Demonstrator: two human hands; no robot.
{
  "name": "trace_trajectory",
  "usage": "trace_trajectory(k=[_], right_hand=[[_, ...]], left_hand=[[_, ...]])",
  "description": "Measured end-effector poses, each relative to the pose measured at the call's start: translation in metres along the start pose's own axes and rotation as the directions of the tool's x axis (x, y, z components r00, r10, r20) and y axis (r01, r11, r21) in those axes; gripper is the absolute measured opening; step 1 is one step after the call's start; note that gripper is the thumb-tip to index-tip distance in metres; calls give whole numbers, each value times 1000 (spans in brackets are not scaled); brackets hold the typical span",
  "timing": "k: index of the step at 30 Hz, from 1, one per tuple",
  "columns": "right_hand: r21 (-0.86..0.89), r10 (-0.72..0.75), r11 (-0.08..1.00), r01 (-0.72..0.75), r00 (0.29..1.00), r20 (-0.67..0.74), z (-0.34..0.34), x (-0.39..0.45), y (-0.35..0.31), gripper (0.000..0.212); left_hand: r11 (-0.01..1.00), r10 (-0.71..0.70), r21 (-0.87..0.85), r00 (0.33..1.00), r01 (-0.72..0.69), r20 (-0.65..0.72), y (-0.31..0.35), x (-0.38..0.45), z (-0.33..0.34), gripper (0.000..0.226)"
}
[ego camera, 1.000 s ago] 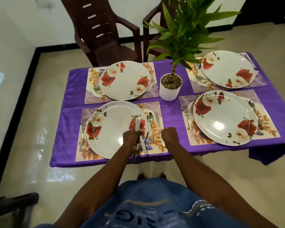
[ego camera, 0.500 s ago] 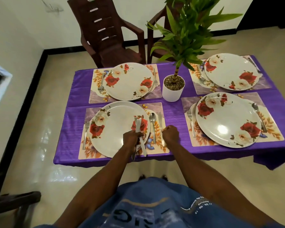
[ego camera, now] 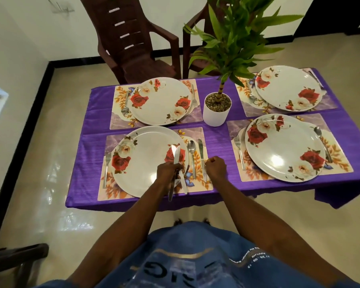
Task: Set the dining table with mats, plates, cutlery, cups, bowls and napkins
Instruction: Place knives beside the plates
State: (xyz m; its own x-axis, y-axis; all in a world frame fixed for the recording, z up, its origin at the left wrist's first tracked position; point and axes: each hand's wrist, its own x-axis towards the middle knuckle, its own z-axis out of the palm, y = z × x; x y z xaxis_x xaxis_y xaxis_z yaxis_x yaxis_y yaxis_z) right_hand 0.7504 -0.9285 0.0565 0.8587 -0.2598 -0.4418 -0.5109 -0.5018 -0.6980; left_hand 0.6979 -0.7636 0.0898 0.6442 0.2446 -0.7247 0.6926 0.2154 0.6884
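Four floral mats, each with a rose-patterned plate, lie on the purple tablecloth point(ego camera: 216, 142). At the near-left setting, the plate point(ego camera: 146, 163) has a fork point(ego camera: 108, 161) on its left and a spoon point(ego camera: 191, 146) on its right. My left hand point(ego camera: 168, 171) grips a bundle of table knives point(ego camera: 176, 156) over that plate's right edge, blades pointing away from me. My right hand point(ego camera: 215, 167) is curled beside the mat, its fingertips pinching the handle of a knife point(ego camera: 200, 148) that lies right of the spoon.
A white pot point(ego camera: 215, 115) with a tall green plant stands mid-table. The far-left plate point(ego camera: 160, 100), near-right plate point(ego camera: 283, 146) and far-right plate point(ego camera: 287, 88) have forks and spoons beside them. Two brown chairs point(ego camera: 131, 38) stand behind the table; another chair point(ego camera: 15, 258) is at my lower left.
The view has tilted up slightly. Both hands stay at the near-left setting, the left still holding the knives, the right still at the laid knife.
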Motion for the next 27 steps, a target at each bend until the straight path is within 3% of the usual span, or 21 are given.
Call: trace_trajectory(k=[5, 10, 15, 22, 27], right_hand=[[127, 40, 991, -30, 997, -73, -14, -13, 9, 12], [241, 109, 966, -91, 992, -63, -43, -15, 30, 14], [356, 141, 926, -125, 990, -20, -82, -10, 41, 12], [472, 107, 864, -174, 980, 166, -156, 6, 75, 20], [514, 15, 851, -108, 983, 180, -250, 28, 116, 11]], left_hand=[[999, 6, -50, 992, 1, 126, 6, -9, 17, 22], [998, 50, -39, 969, -42, 242, 3, -15, 62, 11], [996, 16, -89, 954, 11, 299, 0, -27, 112, 5], [991, 5, -135, 979, 23, 205, -10, -34, 212, 9], [994, 35, -110, 980, -13, 194, -26, -52, 317, 12]])
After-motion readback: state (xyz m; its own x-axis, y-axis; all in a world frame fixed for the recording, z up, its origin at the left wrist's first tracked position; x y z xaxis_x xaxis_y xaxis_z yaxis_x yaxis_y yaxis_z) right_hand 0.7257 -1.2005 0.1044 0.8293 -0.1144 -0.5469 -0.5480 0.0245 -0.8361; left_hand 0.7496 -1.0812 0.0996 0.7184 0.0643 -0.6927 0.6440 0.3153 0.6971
